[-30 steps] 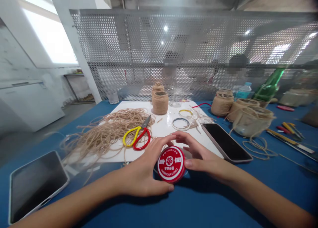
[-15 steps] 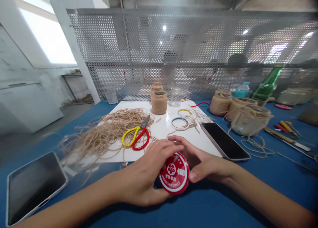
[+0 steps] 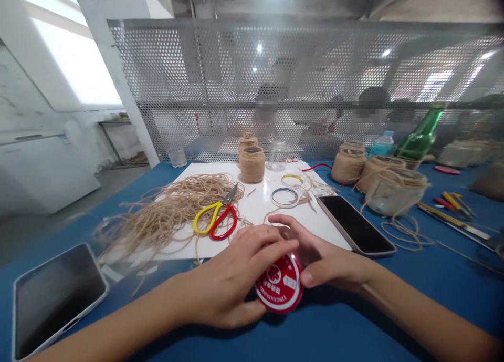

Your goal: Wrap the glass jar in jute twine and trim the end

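My left hand (image 3: 236,280) is closed over the red lid (image 3: 280,295): fingers bent across its upper face, thumb at its near edge. My right hand (image 3: 325,262) is half open in a curve, thumb at the lid's right rim; its other fingers pass behind, and I cannot tell whether they bear on anything. Whether a jar sits below is hidden. The lid is tilted towards me, gripped from opposite sides, presumably for steadiness.

Beyond the lid lies a white board (image 3: 258,209), probably there to shield the table. Left of the lid and beyond it, the scissors (image 3: 227,202) rest against the twine pile (image 3: 169,215), handles nearer the lid, apparently for easy reach. Farther beyond stands a twine-wrapped jar (image 3: 252,167), upright. Right of the lid, a phone (image 3: 356,225) overlaps the board's edge, seemingly set aside.
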Action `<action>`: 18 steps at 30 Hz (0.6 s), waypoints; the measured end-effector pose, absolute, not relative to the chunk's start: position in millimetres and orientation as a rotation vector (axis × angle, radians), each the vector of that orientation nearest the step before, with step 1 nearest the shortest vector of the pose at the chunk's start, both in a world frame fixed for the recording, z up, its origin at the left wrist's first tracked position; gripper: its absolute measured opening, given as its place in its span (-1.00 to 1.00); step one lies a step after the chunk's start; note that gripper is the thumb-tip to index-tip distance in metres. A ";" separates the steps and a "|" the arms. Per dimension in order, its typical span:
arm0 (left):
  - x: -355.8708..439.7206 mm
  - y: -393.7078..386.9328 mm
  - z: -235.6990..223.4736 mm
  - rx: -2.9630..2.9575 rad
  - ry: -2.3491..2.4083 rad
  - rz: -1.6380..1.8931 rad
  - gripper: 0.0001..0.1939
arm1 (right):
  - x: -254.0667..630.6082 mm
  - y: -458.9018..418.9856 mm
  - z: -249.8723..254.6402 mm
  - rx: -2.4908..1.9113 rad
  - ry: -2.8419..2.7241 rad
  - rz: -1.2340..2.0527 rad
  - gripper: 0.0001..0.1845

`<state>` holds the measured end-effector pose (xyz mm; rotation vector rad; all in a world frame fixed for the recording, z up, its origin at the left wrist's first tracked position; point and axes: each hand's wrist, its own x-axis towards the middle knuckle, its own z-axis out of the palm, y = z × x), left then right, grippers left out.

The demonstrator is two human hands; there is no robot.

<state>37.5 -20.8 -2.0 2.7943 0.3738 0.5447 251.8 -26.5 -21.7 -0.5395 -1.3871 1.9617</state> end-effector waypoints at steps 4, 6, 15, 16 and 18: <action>40.1 -22.6 -3.5 2.836 0.309 0.509 -0.22 | 255.2 -24.8 -18.6 -0.543 -1.415 1.903 -0.13; 40.8 -23.4 -2.9 2.839 0.341 0.517 -0.21 | 256.4 -24.4 -17.0 -0.547 -1.399 1.886 -0.19; 43.0 -26.3 -4.9 2.872 0.343 0.471 -0.13 | 249.1 -24.5 -25.0 -0.679 -1.381 1.854 -0.32; 44.0 -27.0 -5.1 2.874 0.345 0.466 -0.12 | 247.6 -23.9 -26.3 -0.688 -1.357 1.844 -0.35; 45.8 -26.6 -5.6 2.883 0.383 0.459 -0.11 | 246.1 -21.9 -27.5 -0.703 -1.308 1.802 -0.43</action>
